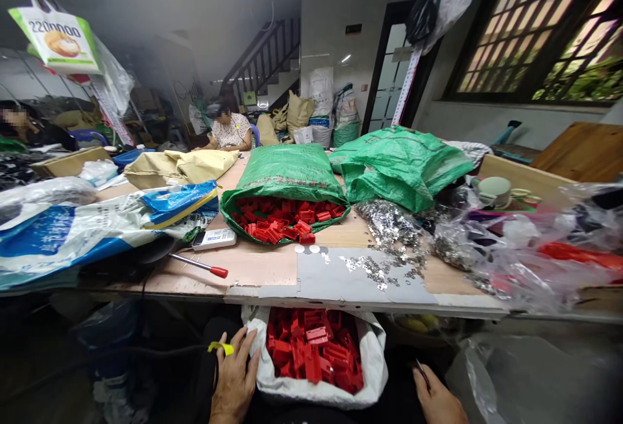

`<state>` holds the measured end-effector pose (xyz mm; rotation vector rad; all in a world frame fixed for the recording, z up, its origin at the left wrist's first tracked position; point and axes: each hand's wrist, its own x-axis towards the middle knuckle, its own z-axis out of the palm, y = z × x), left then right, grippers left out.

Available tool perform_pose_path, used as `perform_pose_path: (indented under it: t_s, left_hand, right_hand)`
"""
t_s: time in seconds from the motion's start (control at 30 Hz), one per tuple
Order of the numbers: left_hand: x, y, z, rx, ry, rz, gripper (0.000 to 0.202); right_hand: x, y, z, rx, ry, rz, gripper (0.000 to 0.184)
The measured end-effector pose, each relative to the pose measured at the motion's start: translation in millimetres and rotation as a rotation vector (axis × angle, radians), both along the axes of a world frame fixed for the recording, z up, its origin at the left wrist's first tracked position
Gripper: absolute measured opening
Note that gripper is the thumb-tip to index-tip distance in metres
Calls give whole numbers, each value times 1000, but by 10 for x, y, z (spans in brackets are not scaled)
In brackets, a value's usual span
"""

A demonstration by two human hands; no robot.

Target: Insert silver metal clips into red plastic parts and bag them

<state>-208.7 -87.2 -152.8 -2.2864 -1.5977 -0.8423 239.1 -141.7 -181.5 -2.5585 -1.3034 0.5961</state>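
Observation:
My left hand (236,372) lies against the left rim of a white sack (372,382), its fingers stretched out and a strip of yellow tape (221,348) at one finger. Red plastic parts (314,349) fill this sack, which stands below the table's front edge. Lower right, my right hand (438,398) is closed around a thin dark tool (422,373); whether it is tweezers I cannot tell. On the table, a green woven sack (292,167) lies with its mouth towards me, more red parts (277,219) showing in it. Small metal pieces (379,271) are scattered over a grey sheet (321,281).
A red-tipped screwdriver-like rod (199,264) and a white box-shaped device (214,238) lie left of the green sack. Blue-and-white bags (97,229) cover the left side. Clear plastic bags (530,268) crowd the right. A person (231,130) sits across the table, another far left.

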Motion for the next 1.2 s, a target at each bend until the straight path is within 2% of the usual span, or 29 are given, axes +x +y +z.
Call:
perform_pose_path:
  t_s: [0.23,0.53,0.8,0.97,1.2]
  left_hand:
    - [-12,-7,3,-14,7,-1,35]
    - [-2,-23,4,-28,0,2,34]
    - [-12,-20,-21,-46,15,21,35]
    - [-5,-19,2,-52,11,14,35]
    - [6,-23,22,-41,2,7,35]
  right_hand:
    - [-35,5,72,-47,10,4,60]
    - [-34,-2,75,-25,38,-12,60]
    - [-83,2,160,-51,43,-6,61]
    - [-93,-1,190,-36,21,-7,58]
    - [-52,-13,119,61,5,-10,49]
